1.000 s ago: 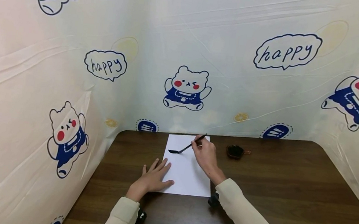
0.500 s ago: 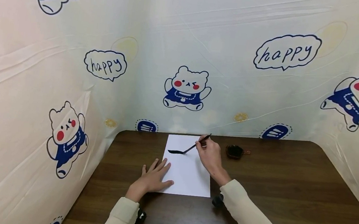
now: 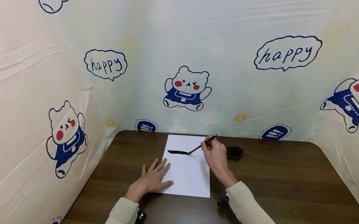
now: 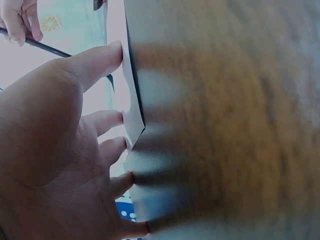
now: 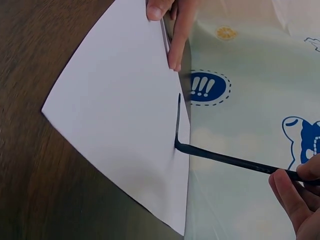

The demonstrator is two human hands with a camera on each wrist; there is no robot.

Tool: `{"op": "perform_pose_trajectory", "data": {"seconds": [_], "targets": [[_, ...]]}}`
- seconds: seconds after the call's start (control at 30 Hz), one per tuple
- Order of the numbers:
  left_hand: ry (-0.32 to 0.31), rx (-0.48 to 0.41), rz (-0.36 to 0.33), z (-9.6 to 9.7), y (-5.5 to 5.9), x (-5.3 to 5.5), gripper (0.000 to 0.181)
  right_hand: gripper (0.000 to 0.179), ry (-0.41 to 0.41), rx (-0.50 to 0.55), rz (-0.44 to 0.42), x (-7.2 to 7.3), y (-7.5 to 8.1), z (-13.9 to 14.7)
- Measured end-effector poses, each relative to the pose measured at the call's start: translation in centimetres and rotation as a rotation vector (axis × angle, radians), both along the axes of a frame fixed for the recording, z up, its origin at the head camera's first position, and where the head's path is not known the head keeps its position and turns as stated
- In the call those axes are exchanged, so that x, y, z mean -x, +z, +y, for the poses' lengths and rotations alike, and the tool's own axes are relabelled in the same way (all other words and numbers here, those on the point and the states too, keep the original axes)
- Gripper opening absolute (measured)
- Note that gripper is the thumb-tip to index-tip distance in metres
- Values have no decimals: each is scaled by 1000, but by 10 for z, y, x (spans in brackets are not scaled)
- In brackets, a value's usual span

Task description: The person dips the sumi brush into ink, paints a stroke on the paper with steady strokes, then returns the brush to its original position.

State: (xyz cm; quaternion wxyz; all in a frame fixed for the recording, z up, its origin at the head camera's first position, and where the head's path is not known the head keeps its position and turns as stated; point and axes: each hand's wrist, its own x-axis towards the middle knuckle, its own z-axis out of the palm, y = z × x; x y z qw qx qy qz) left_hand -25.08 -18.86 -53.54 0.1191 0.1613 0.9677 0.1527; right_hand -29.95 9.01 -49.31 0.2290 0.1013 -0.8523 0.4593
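Right hand (image 3: 216,156): we are pinching the brush (image 5: 225,159) at the black stroke (image 3: 177,152) | left hand (image 3: 150,180): we are resting it, spread wide, on the paper (image 3: 190,178)

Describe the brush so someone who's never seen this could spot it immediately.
On the brown table lies a white sheet of paper. The right hand pinches the brush, tip at the right end of a black stroke. It is the one long, thin, dark stick; the dish nearby is squat.
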Motion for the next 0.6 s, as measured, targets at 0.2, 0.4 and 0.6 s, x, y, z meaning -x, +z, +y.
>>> {"op": "perform_pose_trajectory", "data": {"seconds": [0.2, 0.4, 0.6], "targets": [[5, -6, -1, 0, 0, 1, 85, 8, -9, -8, 2, -3, 2, 6], [5, -12, 1, 0, 0, 0, 84, 8, -21, -8, 14, -3, 2, 13], [6, -13, 0, 0, 0, 1, 85, 9, -38, -23, 31, -5, 2, 21]]}}
